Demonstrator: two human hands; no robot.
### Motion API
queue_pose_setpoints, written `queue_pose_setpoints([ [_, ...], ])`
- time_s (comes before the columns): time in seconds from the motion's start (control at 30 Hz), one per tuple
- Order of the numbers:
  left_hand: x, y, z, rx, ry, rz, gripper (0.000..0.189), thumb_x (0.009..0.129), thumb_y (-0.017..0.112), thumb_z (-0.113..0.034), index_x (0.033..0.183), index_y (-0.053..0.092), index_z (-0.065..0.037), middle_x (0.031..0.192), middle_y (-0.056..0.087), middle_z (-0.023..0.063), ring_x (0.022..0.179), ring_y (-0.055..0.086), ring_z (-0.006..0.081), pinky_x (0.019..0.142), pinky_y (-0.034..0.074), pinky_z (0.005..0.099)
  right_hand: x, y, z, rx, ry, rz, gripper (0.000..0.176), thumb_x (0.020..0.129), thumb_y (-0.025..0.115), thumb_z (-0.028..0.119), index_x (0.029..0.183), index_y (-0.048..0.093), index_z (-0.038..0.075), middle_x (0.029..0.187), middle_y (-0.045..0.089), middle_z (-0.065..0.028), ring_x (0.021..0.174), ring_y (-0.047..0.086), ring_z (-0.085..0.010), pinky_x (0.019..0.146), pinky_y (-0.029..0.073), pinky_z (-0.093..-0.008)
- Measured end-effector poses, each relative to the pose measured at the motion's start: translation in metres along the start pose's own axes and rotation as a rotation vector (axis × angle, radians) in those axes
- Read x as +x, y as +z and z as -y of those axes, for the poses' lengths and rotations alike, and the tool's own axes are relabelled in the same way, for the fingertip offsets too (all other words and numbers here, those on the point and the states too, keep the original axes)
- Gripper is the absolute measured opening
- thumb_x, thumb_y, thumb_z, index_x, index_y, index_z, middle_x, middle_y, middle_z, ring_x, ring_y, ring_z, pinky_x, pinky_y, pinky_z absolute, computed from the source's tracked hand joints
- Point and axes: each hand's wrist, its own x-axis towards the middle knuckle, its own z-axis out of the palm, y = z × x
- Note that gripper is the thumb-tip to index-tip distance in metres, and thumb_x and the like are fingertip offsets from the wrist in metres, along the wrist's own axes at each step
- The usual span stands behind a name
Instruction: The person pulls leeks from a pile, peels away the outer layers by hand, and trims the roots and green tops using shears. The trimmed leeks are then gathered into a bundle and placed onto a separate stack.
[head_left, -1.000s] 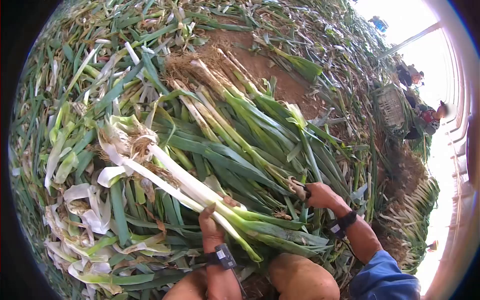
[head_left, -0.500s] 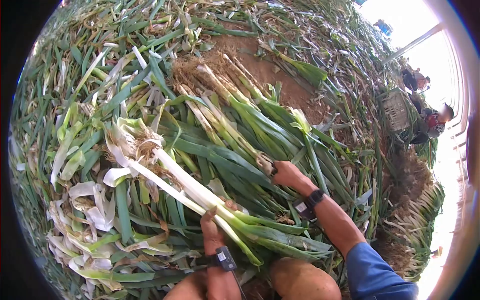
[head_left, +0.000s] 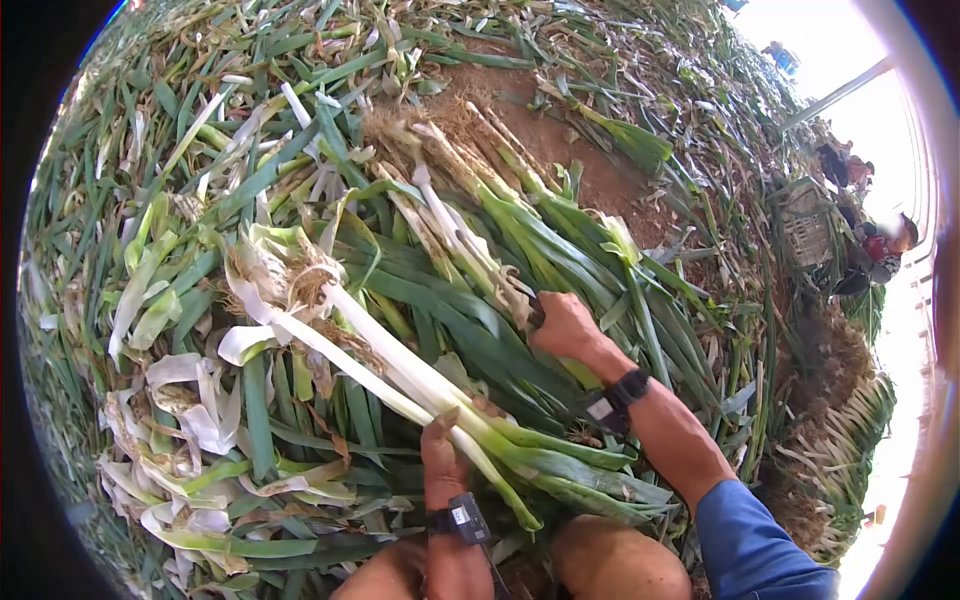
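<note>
Several clean white leeks (head_left: 400,382), roots at the upper left and green tops at the lower right, lie across my left hand (head_left: 445,450), which is closed round their stalks just above my knees. Farther right, my right hand (head_left: 568,328) is closed on a leek (head_left: 462,240) with dirty peeling outer leaves, at its green part; something dark shows at the fingertips, too small to name. Beyond it, unpeeled leeks (head_left: 475,165) with brown soiled roots rest side by side, their green leaves running down to the right.
Stripped leaves (head_left: 190,400) cover the ground to the left. Bare brown soil (head_left: 600,180) shows behind the leeks. At the right stand a crate (head_left: 805,222) and people (head_left: 880,245), with a long row of leeks (head_left: 850,440) nearer me.
My right hand has shifted slightly left and up, and a whiter stalk now shows on the leek it holds. The whole view has drifted a little, with my left hand keeping its hold.
</note>
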Motion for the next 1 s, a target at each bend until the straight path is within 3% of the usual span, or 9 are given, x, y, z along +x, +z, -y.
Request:
queue_pose_setpoints([
  [0.13, -0.001, 0.029, 0.003, 0.143, 0.138, 0.012, 0.058, 0.079, 0.068, -0.028, 0.126, 0.053, 0.002, 0.118, 0.061, 0.0209, 0.118, 0.058, 0.0391, 0.105, 0.045, 0.0566, -0.052, -0.059, 0.064, 0.171, -0.065, 0.033, 0.036, 0.066, 0.076, 0.025, 0.083, 0.062, -0.004, 0.074, 0.065, -0.0246, 0.070, 0.065, -0.0409, 0.066, 0.051, -0.0450],
  [0.23, 0.005, 0.019, -0.004, 0.295, 0.184, -0.105, 0.064, 0.083, 0.065, -0.029, 0.134, 0.048, 0.006, 0.130, 0.058, 0.0247, 0.123, 0.057, 0.0404, 0.106, 0.046, 0.0556, -0.093, -0.028, 0.064, 0.088, -0.182, 0.018, 0.039, 0.069, 0.077, 0.028, 0.085, 0.061, -0.003, 0.072, 0.064, -0.0241, 0.070, 0.064, -0.0448, 0.064, 0.051, -0.0469],
  [0.27, 0.007, 0.020, -0.001, 0.235, 0.237, -0.162, 0.062, 0.086, 0.063, -0.025, 0.136, 0.045, 0.009, 0.126, 0.060, 0.0243, 0.115, 0.061, 0.0387, 0.102, 0.050, 0.0505, -0.101, -0.014, 0.057, 0.108, -0.169, 0.070, 0.039, 0.070, 0.077, 0.029, 0.086, 0.062, -0.003, 0.072, 0.064, -0.0241, 0.070, 0.064, -0.0449, 0.064, 0.051, -0.0478],
  [0.37, 0.004, -0.008, -0.007, -0.134, 0.054, 0.102, 0.058, 0.088, 0.060, -0.020, 0.135, 0.046, 0.010, 0.123, 0.061, 0.0238, 0.110, 0.064, 0.0376, 0.101, 0.051, 0.0481, -0.116, -0.001, 0.042, 0.048, -0.194, 0.273, 0.040, 0.073, 0.074, 0.031, 0.090, 0.062, -0.003, 0.076, 0.065, -0.0255, 0.075, 0.065, -0.0450, 0.068, 0.052, -0.0502],
  [0.43, 0.000, -0.019, -0.009, 0.156, 0.088, -0.164, 0.057, 0.087, 0.060, -0.020, 0.134, 0.047, 0.010, 0.118, 0.063, 0.0231, 0.107, 0.065, 0.0378, 0.101, 0.051, 0.0489, -0.119, -0.006, 0.034, 0.070, -0.224, 0.395, 0.039, 0.074, 0.072, 0.031, 0.090, 0.061, -0.002, 0.080, 0.067, -0.0264, 0.078, 0.066, -0.0450, 0.071, 0.053, -0.0520],
  [0.53, 0.008, -0.013, -0.010, 0.199, 0.012, -0.202, 0.047, 0.089, 0.054, -0.018, 0.124, 0.053, 0.012, 0.115, 0.063, 0.0250, 0.107, 0.064, 0.0370, 0.100, 0.049, 0.0467, -0.099, -0.020, 0.044, -0.055, -0.204, 0.340, 0.034, 0.071, 0.067, 0.022, 0.093, 0.064, -0.003, 0.083, 0.068, -0.0275, 0.082, 0.068, -0.0438, 0.074, 0.053, -0.0516],
  [0.63, 0.012, -0.010, -0.005, 0.271, 0.090, -0.221, 0.047, 0.088, 0.061, -0.018, 0.124, 0.054, 0.010, 0.110, 0.065, 0.0239, 0.103, 0.066, 0.0384, 0.097, 0.052, 0.0489, -0.058, -0.023, 0.079, -0.149, -0.225, 0.428, 0.033, 0.069, 0.065, 0.017, 0.094, 0.067, -0.005, 0.088, 0.069, -0.0286, 0.085, 0.068, -0.0446, 0.076, 0.054, -0.0505],
  [0.77, 0.017, -0.025, -0.005, 0.157, 0.016, -0.091, 0.048, 0.085, 0.067, -0.016, 0.123, 0.054, 0.009, 0.109, 0.066, 0.0223, 0.104, 0.066, 0.0380, 0.100, 0.050, 0.0491, -0.009, -0.014, 0.139, -0.102, -0.174, 0.326, 0.029, 0.067, 0.061, 0.011, 0.089, 0.071, -0.005, 0.089, 0.070, -0.0289, 0.089, 0.069, -0.0442, 0.080, 0.055, -0.0483],
  [1.0, 0.013, -0.017, -0.006, 0.152, 0.051, -0.124, 0.048, 0.084, 0.067, -0.015, 0.124, 0.053, 0.008, 0.111, 0.065, 0.0217, 0.109, 0.064, 0.0363, 0.102, 0.048, 0.0485, -0.024, -0.022, 0.128, -0.126, -0.229, 0.336, 0.034, 0.065, 0.063, 0.012, 0.094, 0.070, -0.006, 0.086, 0.069, -0.0286, 0.088, 0.069, -0.0441, 0.079, 0.055, -0.0496],
])
